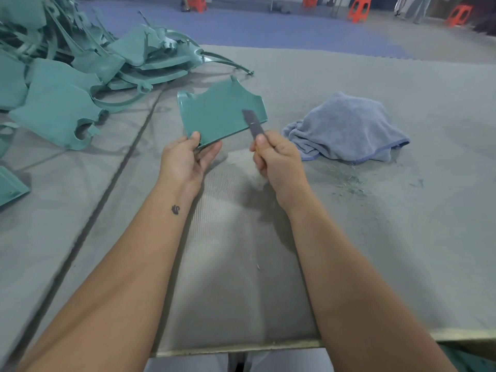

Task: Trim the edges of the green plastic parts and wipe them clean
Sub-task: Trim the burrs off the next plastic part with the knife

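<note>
While the left hand (185, 159) pinches the near-left corner of one green plastic part (220, 114), thumb on top and fingers curled beneath, the right hand (276, 159) is clenched round the handle of a knife (252, 123) whose dark blade points up and away and crosses the part's near-right edge. That is the relation the next stroke turns on: the part is held up off the tabletop (375, 224), just ahead of both hands, its long axis running from near-left to far-right and its face tilted toward the camera, so the straight lower edge lies right beside the blade, while the notched upper edge with its small tabs lies on the far side. The knife hand is the nearer one to the edge to be trimmed, and I judge the left hand would need to turn the part to bring the far edge within reach. A grey-blue cloth (349, 127) lies crumpled on the tabletop to the right of the knife hand (close by for wiping), with fine shavings (349, 181) scattered in front of it. A heap of green parts (67, 76) is piled at the far left, well apart from the held one. No bin or tray shows anywhere, so nothing here sits inside a container.
</note>
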A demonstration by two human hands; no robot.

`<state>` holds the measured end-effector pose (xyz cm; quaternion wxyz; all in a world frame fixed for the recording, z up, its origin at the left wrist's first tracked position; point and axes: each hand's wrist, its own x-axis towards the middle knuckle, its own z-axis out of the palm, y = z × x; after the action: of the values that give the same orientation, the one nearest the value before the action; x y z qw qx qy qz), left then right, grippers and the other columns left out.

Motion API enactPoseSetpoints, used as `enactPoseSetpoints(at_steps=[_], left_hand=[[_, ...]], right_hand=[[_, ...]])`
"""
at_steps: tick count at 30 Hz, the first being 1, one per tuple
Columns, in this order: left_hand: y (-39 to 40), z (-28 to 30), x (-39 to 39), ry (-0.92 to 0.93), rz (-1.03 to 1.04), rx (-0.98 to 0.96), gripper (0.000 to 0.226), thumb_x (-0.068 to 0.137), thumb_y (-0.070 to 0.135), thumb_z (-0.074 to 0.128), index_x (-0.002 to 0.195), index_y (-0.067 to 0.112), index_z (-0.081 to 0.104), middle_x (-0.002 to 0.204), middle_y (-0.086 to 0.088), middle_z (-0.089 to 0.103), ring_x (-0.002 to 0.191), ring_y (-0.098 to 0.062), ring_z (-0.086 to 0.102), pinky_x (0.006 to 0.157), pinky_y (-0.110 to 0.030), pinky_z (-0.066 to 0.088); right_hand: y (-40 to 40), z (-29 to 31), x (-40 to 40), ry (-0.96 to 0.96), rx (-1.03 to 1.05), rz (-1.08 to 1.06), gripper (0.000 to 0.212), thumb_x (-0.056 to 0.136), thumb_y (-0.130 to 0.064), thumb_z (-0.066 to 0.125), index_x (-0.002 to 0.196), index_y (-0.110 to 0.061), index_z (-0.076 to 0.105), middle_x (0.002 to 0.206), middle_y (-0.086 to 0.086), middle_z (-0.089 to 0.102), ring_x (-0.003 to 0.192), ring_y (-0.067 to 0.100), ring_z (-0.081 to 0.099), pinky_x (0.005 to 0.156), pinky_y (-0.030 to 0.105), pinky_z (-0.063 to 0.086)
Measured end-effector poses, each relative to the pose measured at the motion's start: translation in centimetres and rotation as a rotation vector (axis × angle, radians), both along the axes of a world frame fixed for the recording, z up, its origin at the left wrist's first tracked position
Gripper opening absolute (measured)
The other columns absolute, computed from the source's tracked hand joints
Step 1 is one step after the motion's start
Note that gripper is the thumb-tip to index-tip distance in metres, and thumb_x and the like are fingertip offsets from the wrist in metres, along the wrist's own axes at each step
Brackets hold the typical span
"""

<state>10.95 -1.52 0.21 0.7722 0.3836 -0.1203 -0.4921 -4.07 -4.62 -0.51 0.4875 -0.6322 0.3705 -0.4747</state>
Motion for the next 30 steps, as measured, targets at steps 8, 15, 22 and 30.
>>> enactPoseSetpoints(at_steps=[8, 15, 22, 30], left_hand=[[0.7, 0.5, 0.5, 0.01, -0.194, -0.001, 0.02, 0.102, 0.006, 0.038, 0.099, 0.0, 0.057, 0.074, -0.015, 0.073, 0.069, -0.024, 0.073, 0.063, -0.028, 0.06], [0.5, 0.3, 0.4, -0.005, -0.218, -0.014, 0.02, 0.102, 0.006, 0.038, 0.101, 0.002, 0.057, 0.078, -0.013, 0.074, 0.073, -0.023, 0.073, 0.073, -0.034, 0.061], [0.4, 0.0, 0.6, -0.067, -0.246, 0.033, 0.02, 0.102, 0.008, 0.037, 0.101, 0.008, 0.058, 0.078, -0.007, 0.075, 0.073, -0.019, 0.074, 0.081, -0.035, 0.058], [0.5, -0.1, 0.9, -0.007, -0.22, 0.028, 0.019, 0.102, 0.008, 0.039, 0.103, 0.01, 0.057, 0.081, -0.005, 0.075, 0.077, -0.019, 0.074, 0.081, -0.038, 0.056]], right_hand=[[-0.2, -0.4, 0.1, 0.009, -0.023, -0.029, 0.029, 0.099, -0.017, 0.044, 0.071, -0.02, 0.052, 0.054, -0.004, 0.039, 0.049, 0.006, 0.033, 0.046, 0.016, 0.029], [0.2, -0.3, 0.7, 0.188, -0.119, 0.055, 0.028, 0.097, -0.016, 0.046, 0.07, -0.021, 0.052, 0.054, -0.006, 0.039, 0.051, 0.01, 0.034, 0.052, 0.025, 0.032], [0.0, -0.6, 0.5, 0.173, -0.122, 0.001, 0.028, 0.098, -0.017, 0.045, 0.071, -0.022, 0.05, 0.055, -0.005, 0.038, 0.055, 0.014, 0.033, 0.055, 0.029, 0.03], [0.2, 0.2, 0.0, -0.057, -0.113, -0.106, 0.026, 0.1, -0.017, 0.043, 0.076, -0.022, 0.053, 0.058, -0.001, 0.038, 0.055, 0.011, 0.033, 0.052, 0.024, 0.03]])
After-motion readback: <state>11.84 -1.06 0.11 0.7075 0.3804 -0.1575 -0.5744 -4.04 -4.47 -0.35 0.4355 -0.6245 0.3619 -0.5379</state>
